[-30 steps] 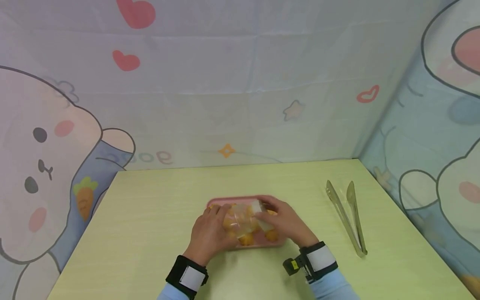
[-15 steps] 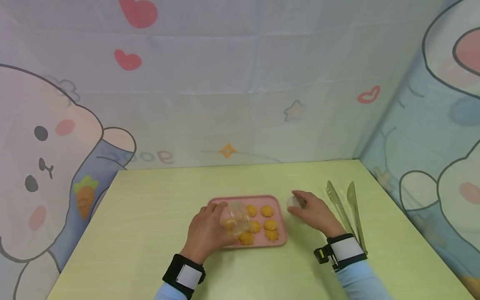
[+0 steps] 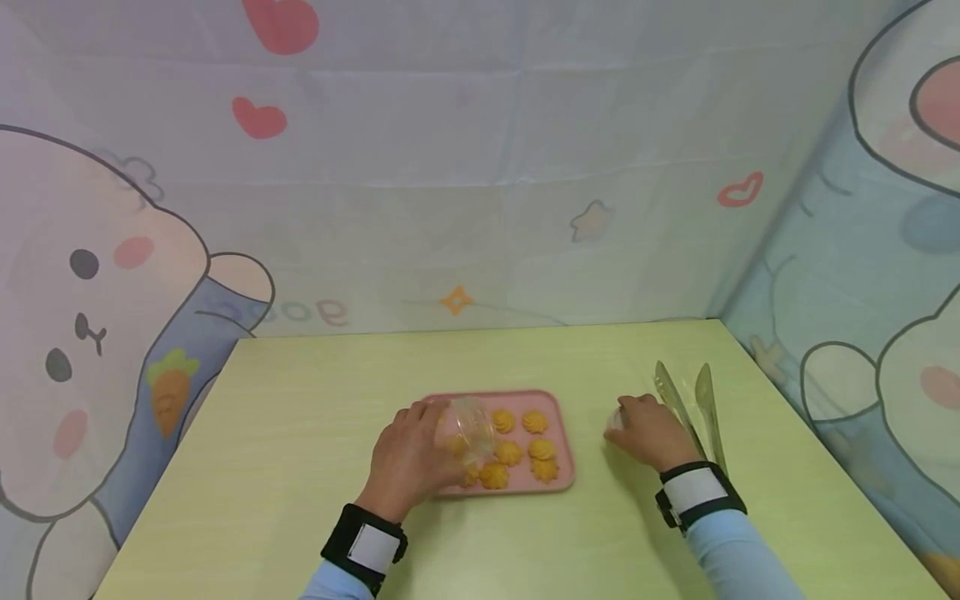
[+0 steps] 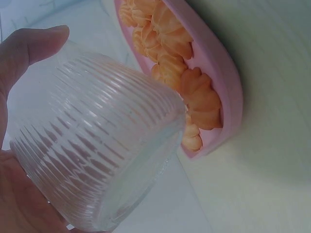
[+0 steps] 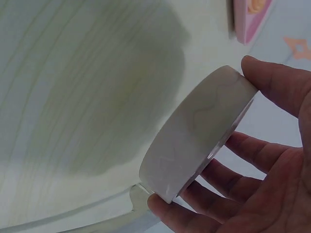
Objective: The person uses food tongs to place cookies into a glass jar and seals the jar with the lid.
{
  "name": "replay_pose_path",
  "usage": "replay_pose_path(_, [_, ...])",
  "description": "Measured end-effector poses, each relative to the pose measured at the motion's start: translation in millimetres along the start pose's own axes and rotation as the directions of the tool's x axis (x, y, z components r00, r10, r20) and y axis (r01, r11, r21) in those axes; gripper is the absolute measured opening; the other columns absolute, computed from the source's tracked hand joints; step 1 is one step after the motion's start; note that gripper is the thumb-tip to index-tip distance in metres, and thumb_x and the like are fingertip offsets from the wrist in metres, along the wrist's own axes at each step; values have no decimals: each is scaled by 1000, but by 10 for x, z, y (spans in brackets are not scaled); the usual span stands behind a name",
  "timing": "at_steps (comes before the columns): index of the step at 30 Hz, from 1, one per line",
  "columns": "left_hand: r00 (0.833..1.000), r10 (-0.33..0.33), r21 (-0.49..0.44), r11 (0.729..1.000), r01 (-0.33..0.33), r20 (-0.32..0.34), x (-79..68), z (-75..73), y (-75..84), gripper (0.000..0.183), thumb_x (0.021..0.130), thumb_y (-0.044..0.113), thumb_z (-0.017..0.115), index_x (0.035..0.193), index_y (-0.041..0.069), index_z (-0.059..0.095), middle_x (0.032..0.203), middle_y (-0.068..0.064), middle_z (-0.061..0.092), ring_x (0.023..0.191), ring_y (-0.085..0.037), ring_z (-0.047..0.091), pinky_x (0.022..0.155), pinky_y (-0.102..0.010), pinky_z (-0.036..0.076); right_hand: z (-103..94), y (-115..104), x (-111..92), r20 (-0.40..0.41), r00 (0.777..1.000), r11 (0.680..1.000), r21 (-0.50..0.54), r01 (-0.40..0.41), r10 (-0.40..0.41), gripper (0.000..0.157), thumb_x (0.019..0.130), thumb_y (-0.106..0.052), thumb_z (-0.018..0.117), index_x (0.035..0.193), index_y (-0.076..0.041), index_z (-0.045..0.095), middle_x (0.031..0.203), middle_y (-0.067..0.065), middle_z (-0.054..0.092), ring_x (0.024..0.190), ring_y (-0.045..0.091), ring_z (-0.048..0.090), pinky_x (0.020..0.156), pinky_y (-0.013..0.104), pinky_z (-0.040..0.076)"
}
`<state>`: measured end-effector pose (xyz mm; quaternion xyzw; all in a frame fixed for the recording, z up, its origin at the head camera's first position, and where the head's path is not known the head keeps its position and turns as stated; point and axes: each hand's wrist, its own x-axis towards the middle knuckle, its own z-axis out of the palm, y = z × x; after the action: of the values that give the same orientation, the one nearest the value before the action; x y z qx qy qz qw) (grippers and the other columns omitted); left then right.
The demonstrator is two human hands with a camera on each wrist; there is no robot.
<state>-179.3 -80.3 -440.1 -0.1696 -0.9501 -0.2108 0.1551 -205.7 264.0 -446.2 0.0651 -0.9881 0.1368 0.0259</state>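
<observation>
My left hand [image 3: 408,462] grips a clear ribbed glass jar [image 4: 97,136], tilted, over the left part of the pink tray [image 3: 561,482]. Seen from the left wrist, nothing shows inside the jar. Several golden swirl cookies [image 3: 534,422] lie on the tray, some partly hidden behind the jar and hand. To the right of the tray, my right hand [image 3: 654,435] holds a round whitish lid [image 5: 199,131] by its edge, thumb on one side and fingers on the other. The lid is tipped on its side above the table; in the head view the hand mostly covers it.
Metal tongs [image 3: 714,408] lie spread on the table [image 3: 300,467] just right of my right hand, partly hidden by the wrist. A printed cloth backdrop [image 3: 420,208] with cartoon figures stands along the back and sides of the table.
My right hand has taken the lid away from the jar and carried it right, toward the tongs, turning palm-down. My left hand stays over the tray with the jar, shifting slightly left.
</observation>
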Motion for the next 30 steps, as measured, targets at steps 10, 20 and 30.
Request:
replay_pose_path(10, [999,-46,-63,997,45,-19,8,-49,-63,84,57,44,82,129,12,55,118,-14,62,104,-32,55,79,-50,51,184,98,41,34,999,1000,13,-27,27,59,75,-24,73,114,15,55,98,36,58,85,48,58,76,57,50])
replay_pose_path(20, [990,-121,-162,981,109,-69,41,-196,-184,85,61,43,83,132,9,52,122,-17,60,102,-33,54,73,-52,53,259,124,-13,12,1000,1000,0,-10,10,68,73,-29,77,119,17,54,104,39,57,90,50,56,79,58,50])
replay_pose_path(30, [975,-191,-265,952,156,-113,61,-229,-357,87,62,42,84,133,5,50,120,-19,59,101,-33,54,73,-55,52,-15,-253,-56,-27,999,992,122,33,-30,70,85,-33,67,132,15,45,126,42,47,112,55,46,91,63,42])
